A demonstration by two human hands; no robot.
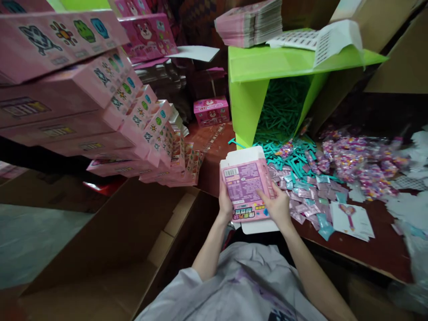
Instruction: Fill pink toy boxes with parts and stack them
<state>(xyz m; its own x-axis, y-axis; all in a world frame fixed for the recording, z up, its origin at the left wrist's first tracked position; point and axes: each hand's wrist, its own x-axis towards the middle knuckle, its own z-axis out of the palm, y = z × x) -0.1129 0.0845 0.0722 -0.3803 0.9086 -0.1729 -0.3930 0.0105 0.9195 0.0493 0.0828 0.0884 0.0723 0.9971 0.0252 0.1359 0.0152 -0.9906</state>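
Note:
A pink and purple cardboard box (245, 187) is held in front of my body, its printed back with a barcode facing up. White end flaps stick out at its far and near ends. My left hand (225, 200) grips the box's left edge. My right hand (278, 204) holds its right side, with the thumb lying across the printed face. Just beyond the box are green plastic sticks (294, 158), spilling out of a bright green box (249, 98) lying on its side. Small pink and blue sachets (310, 196) lie to the right of my right hand.
Stacked pink boxes (110, 102) rise at the left, above an open brown carton (110, 240). Bags of colourful beads (357, 160) and white cards (352, 220) lie on the red-brown table (384, 243) at right. Folded pink cartons (249, 24) sit atop the green box.

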